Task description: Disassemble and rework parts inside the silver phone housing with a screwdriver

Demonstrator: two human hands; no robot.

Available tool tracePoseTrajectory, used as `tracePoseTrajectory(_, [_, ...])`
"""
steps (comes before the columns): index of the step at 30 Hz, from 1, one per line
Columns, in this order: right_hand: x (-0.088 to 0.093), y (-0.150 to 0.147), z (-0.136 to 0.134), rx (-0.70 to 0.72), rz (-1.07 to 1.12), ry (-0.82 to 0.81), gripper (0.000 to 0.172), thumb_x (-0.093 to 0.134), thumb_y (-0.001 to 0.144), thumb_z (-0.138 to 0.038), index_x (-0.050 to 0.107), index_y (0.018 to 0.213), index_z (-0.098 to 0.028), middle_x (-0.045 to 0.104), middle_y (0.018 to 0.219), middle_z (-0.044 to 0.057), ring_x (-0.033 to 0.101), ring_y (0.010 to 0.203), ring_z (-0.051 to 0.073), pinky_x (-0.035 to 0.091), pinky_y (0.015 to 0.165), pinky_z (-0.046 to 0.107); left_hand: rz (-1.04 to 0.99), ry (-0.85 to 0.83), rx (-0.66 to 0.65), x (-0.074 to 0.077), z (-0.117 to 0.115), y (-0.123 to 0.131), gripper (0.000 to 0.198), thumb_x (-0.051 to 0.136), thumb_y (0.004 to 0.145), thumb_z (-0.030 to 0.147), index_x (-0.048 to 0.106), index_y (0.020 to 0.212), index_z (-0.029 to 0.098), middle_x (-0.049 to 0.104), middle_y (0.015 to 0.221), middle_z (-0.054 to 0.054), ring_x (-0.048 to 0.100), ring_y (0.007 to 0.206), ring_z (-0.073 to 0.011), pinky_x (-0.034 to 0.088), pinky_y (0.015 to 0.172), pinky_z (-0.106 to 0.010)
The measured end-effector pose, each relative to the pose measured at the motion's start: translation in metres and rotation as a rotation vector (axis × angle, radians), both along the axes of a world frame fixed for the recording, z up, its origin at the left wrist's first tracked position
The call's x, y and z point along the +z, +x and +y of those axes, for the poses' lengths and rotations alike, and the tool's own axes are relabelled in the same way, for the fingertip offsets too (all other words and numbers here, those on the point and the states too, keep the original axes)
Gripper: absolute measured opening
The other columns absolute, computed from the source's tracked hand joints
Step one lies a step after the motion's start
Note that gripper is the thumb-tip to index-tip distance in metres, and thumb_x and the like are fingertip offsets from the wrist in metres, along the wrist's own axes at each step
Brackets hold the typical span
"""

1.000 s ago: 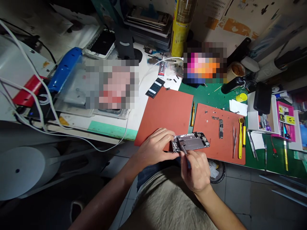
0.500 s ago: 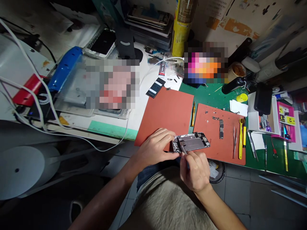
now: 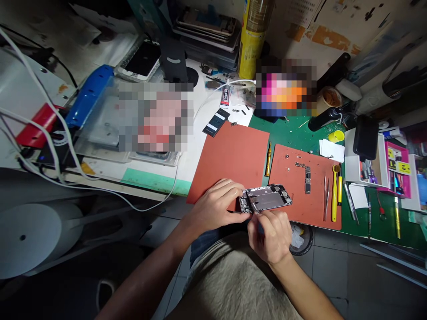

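A smartphone housing [image 3: 267, 201], its back open with small parts inside, is tilted over the near edge of the red mats. My left hand [image 3: 220, 200] grips its left end between thumb and fingers. In my right hand [image 3: 271, 235] is a slim metal tool with a ridged shaft [image 3: 254, 205]; its tip reaches into the left end of the housing. My fingers hide the tool's lower part. To the right, a phone logic board [image 3: 307, 180] lies on the right red mat [image 3: 283, 164], with several tiny parts near it.
Right of the board lie tweezers [image 3: 326, 198] and a yellow brush [image 3: 334, 195]. A gold screwdriver [image 3: 268, 159] rests between the mats. Boxes of supplies [image 3: 365, 164] stand at the right. A black phone part [image 3: 216, 122] and a glue tube [image 3: 225, 95] lie behind; white cables [image 3: 56, 155] hang at left.
My right hand has shifted very slightly left, its fingers curled around the tool. The housing and my left hand stay almost where they were.
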State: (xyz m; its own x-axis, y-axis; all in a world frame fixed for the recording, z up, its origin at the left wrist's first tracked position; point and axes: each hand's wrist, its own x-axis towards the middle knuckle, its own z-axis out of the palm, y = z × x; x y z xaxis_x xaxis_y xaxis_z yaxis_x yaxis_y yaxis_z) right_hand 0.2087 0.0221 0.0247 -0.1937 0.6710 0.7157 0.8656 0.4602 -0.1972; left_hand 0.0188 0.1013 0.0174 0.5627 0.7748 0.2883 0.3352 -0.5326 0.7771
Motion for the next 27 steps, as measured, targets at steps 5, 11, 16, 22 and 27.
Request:
tracePoseTrajectory(5, [-0.0021, -0.0007, 0.0014, 0.003, -0.01, 0.023, 0.032, 0.073, 0.094, -0.006, 0.059, 0.123, -0.011, 0.068, 0.077, 0.003, 0.057, 0.064, 0.015, 0.042, 0.061, 0.031, 0.008, 0.01, 0.001, -0.0009, -0.0002, 0.0004, 0.025, 0.082, 0.093, 0.025, 0.064, 0.109, 0.021, 0.076, 0.112, -0.008, 0.071, 0.105, -0.0263, 0.058, 0.095, -0.044])
tracePoseTrajectory(11, [-0.0017, -0.0019, 0.0013, -0.013, -0.004, 0.004, 0.028, 0.073, 0.094, -0.006, 0.06, 0.117, -0.013, 0.072, 0.082, 0.007, 0.061, 0.069, 0.017, 0.047, 0.065, 0.032, 0.009, 0.002, 0.002, -0.0015, -0.0005, 0.0, 0.027, 0.083, 0.092, 0.024, 0.064, 0.111, 0.021, 0.076, 0.115, -0.007, 0.07, 0.107, -0.0258, 0.058, 0.096, -0.043])
tracePoseTrajectory(16, [-0.0015, -0.0012, 0.0029, -0.004, -0.029, 0.018, 0.03, 0.074, 0.095, -0.007, 0.06, 0.121, -0.012, 0.071, 0.076, 0.004, 0.057, 0.063, 0.015, 0.043, 0.061, 0.031, 0.011, -0.015, 0.0, -0.0004, -0.0005, -0.0002, 0.028, 0.082, 0.089, 0.019, 0.063, 0.111, 0.021, 0.075, 0.116, -0.007, 0.07, 0.108, -0.0263, 0.058, 0.096, -0.044])
tracePoseTrajectory(22, [-0.0002, 0.0, 0.0019, 0.021, -0.026, 0.003, 0.026, 0.073, 0.095, -0.008, 0.062, 0.116, -0.015, 0.073, 0.085, 0.008, 0.065, 0.074, 0.018, 0.051, 0.066, 0.032, 0.022, -0.029, 0.006, 0.0012, -0.0001, -0.0005, 0.029, 0.081, 0.089, 0.018, 0.064, 0.113, 0.021, 0.076, 0.118, -0.007, 0.071, 0.11, -0.0271, 0.058, 0.099, -0.045])
tracePoseTrajectory(27, [0.0034, 0.0012, 0.0011, 0.056, -0.03, -0.011, 0.022, 0.071, 0.095, -0.009, 0.062, 0.113, -0.015, 0.074, 0.089, 0.01, 0.066, 0.074, 0.019, 0.052, 0.065, 0.033, 0.037, -0.055, -0.002, 0.0006, 0.0002, -0.0015, 0.033, 0.086, 0.087, 0.022, 0.065, 0.112, 0.021, 0.076, 0.119, -0.007, 0.071, 0.112, -0.0275, 0.058, 0.1, -0.045])
